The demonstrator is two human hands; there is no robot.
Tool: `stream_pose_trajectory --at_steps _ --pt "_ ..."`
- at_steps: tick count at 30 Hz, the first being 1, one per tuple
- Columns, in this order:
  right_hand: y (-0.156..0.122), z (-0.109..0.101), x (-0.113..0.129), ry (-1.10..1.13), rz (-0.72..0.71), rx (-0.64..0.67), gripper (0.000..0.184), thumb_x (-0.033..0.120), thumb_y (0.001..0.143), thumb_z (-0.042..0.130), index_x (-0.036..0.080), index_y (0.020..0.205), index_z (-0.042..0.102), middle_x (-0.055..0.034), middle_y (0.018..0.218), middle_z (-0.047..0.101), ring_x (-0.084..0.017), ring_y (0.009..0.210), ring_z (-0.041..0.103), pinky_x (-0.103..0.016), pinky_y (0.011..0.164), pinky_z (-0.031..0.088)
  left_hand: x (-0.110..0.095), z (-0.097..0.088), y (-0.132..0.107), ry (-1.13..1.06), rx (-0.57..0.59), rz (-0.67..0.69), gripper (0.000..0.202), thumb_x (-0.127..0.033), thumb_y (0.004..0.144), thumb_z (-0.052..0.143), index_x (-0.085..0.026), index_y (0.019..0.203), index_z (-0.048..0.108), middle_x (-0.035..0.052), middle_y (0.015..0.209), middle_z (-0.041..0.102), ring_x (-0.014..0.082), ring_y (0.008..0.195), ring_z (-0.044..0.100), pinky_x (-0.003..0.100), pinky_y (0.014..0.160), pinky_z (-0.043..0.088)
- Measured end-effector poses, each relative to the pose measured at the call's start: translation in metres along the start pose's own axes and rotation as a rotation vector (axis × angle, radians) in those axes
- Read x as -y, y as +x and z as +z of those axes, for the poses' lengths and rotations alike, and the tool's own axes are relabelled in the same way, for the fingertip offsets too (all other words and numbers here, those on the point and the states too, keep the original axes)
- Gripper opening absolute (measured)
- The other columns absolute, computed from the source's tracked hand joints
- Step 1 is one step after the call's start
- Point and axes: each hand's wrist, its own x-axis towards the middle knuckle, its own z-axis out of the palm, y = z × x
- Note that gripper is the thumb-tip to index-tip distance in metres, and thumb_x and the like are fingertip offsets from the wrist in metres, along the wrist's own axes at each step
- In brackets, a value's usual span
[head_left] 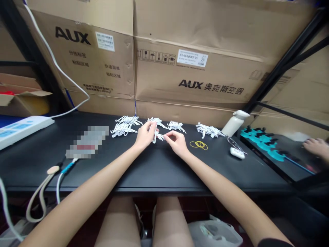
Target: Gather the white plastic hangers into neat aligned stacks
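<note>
My left hand (145,134) is closed around a small bundle of white plastic hooks (157,134) held just above the black table (154,168). My right hand (176,141) pinches the right end of the same bundle. Several more bunches of white hooks lie behind my hands: two stacked at the left (124,126), one in the middle (176,126) and one at the right (208,130). Yellow rubber bands (198,144) lie just right of my right hand.
AUX cardboard boxes (190,68) wall off the back. A white power strip (22,128) and cable lie at the left, a white bottle (235,122) and small white device (236,153) at the right. Teal hooks (262,142) and another person's hand (316,146) occupy the neighbouring table.
</note>
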Motion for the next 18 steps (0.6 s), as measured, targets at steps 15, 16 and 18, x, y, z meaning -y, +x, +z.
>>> stream_pose_trajectory --at_steps 15,16,18 --pt "-0.0034 0.0030 0.0023 -0.062 -0.030 0.161 0.021 0.039 0.081 0.063 0.018 0.080 0.066 -0.0025 0.073 0.068 -0.015 0.064 0.060 -0.027 0.061 0.048 -0.0023 0.0004 -0.0043 0.052 0.051 0.040 0.040 -0.057 0.086 0.050 -0.018 0.082 0.059 0.0038 0.077 0.068 0.0126 0.049 0.060 0.022 0.047 0.048" --pt "-0.0036 0.0031 0.0019 -0.060 -0.032 0.181 0.020 0.038 0.082 0.061 0.018 0.083 0.067 -0.0027 0.075 0.069 -0.016 0.065 0.061 -0.027 0.063 0.049 -0.0024 0.0006 -0.0043 0.046 0.049 0.039 0.040 -0.057 0.086 0.050 -0.018 0.082 0.059 0.0038 0.076 0.068 0.0126 0.049 0.060 0.022 0.047 0.048" --pt "-0.0043 0.0032 0.0021 -0.070 -0.054 0.231 0.021 0.036 0.087 0.055 0.019 0.088 0.067 -0.0031 0.077 0.070 -0.015 0.065 0.062 -0.028 0.066 0.049 -0.0020 0.0010 -0.0042 0.032 0.050 0.026 0.040 -0.057 0.086 0.051 -0.018 0.083 0.059 0.0041 0.077 0.068 0.0130 0.051 0.062 0.021 0.046 0.048"
